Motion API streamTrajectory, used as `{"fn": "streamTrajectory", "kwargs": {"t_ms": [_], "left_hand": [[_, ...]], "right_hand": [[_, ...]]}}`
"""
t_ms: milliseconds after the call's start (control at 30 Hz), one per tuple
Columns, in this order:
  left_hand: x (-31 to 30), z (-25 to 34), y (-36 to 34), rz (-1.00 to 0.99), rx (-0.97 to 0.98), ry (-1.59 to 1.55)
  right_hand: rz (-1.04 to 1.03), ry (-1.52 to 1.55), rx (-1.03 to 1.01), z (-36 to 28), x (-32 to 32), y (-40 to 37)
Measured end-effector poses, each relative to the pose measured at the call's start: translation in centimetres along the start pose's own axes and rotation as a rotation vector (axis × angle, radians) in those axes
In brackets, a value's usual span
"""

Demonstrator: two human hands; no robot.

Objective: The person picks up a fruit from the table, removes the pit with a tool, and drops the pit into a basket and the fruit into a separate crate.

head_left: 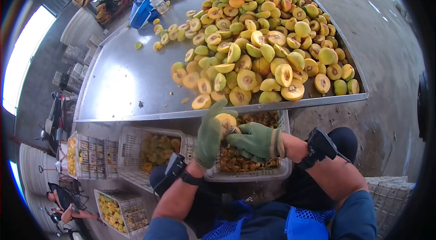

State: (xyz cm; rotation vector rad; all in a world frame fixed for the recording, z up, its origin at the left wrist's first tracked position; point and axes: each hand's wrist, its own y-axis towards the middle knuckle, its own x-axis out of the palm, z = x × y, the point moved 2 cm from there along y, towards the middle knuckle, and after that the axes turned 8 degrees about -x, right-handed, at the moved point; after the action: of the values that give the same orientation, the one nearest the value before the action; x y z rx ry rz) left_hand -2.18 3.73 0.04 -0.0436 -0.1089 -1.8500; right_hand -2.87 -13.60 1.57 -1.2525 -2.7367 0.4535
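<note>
My left hand (209, 140), in a green work glove, is wrapped round a halved yellow peach (225, 122). Its cut face is turned towards my right hand (258, 141), also gloved in green. The right fingers are closed against the peach's lower edge around a small dark tool; its kind is mostly hidden by the glove. Both hands are just in front of the table's near edge, above a white plastic crate (247, 177) holding brownish pits and scraps. Beyond them, a large heap of halved peaches (254, 40) covers the table's right side.
The metal table (159, 76) has a raised rim. A blue container (141, 12) stands at its far left. Left of my legs are a crate of peach pieces (129, 149) and another fruit crate (131, 215). A seated person (63, 199) is at lower left; stacked crates (388, 199) stand right.
</note>
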Motion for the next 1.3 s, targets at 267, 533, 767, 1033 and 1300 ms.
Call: {"fn": "streamTrajectory", "kwargs": {"t_ms": [267, 533, 767, 1033, 1300], "left_hand": [[-0.3, -0.3, -0.3, 0.065, -0.155, 0.082], [-0.2, 1.4, 0.3, -0.084, -0.141, 0.297], [-0.4, 1.9, 0.7, -0.178, -0.052, 0.372], [-0.5, 2.4, 0.3, -0.246, -0.011, 0.286], [-0.8, 2.0, -0.1, -0.283, -0.198, 0.065]], "right_hand": [[0.073, -0.287, -0.232, 1.4, 0.9, 0.7], [-0.03, -0.282, -0.098, 0.0, 0.3, -0.4], [-0.031, -0.272, -0.084, 0.9, 0.3, -0.3], [-0.206, 0.189, 0.126, -1.7, 0.4, -1.9], [-0.435, 0.582, 0.233, -0.3, 0.2, -1.7]]}}
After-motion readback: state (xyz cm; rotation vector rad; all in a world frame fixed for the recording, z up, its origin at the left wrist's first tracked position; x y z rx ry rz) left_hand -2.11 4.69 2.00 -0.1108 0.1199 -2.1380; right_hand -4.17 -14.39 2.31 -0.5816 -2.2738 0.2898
